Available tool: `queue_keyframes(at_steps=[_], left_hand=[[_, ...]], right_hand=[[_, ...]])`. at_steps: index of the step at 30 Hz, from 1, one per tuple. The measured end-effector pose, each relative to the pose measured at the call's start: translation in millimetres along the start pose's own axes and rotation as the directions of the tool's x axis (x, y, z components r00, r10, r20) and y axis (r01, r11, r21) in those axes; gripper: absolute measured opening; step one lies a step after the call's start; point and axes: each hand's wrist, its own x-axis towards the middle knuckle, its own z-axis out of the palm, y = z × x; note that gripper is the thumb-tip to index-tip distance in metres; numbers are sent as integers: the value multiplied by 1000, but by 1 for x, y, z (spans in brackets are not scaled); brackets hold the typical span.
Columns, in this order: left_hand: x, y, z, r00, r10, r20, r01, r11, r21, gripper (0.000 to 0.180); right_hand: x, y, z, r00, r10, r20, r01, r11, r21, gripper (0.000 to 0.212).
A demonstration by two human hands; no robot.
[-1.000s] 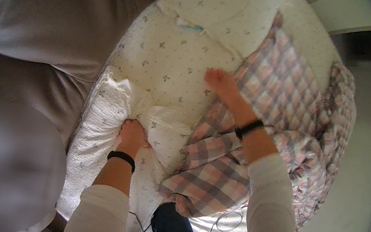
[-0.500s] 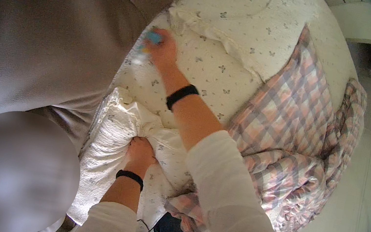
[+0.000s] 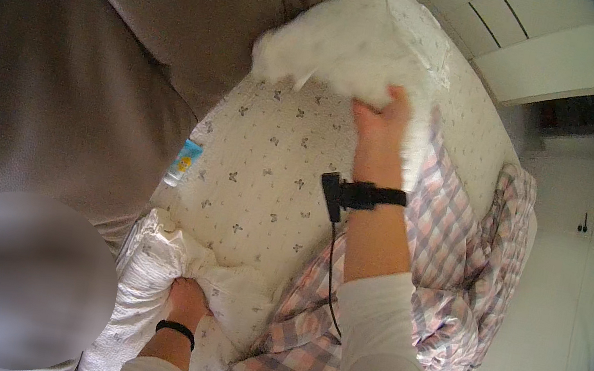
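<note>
1 pillow [image 3: 352, 52] in R hand [image 3: 378, 120], L hand [image 3: 187, 301] on 1 sheet [image 3: 266, 180]

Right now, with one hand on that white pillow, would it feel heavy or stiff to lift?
Probably light: the right hand alone has the pillow raised off the flowered sheet. Likely soft and floppy too, since its edge looks fluffy and sags around the fingers. It seems unlikely to slip, as the cloth bunches easily.

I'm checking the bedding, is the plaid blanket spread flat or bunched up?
Bunched up. The plaid blanket lies crumpled in folds along the right side of the mattress, not smoothed flat.
</note>
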Motion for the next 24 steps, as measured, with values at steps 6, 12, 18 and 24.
queue_keyframes(at_steps=[6,12,18,24], left_hand=[[0,3,-5,996,-55,70,58,997,-52,101],[4,0,6,998,67,-13,-66,995,74,86],[-1,6,8,990,-105,-93,104,994,-18,77],[10,7,18,988,-139,-63,141,990,20,80]], right_hand=[[39,8,-33,949,-28,-313,94,976,196,48],[56,101,-114,739,448,-502,-270,881,389,50],[85,42,-79,843,288,-455,-226,956,187,40],[44,55,-72,915,299,-271,-241,943,229,34]])
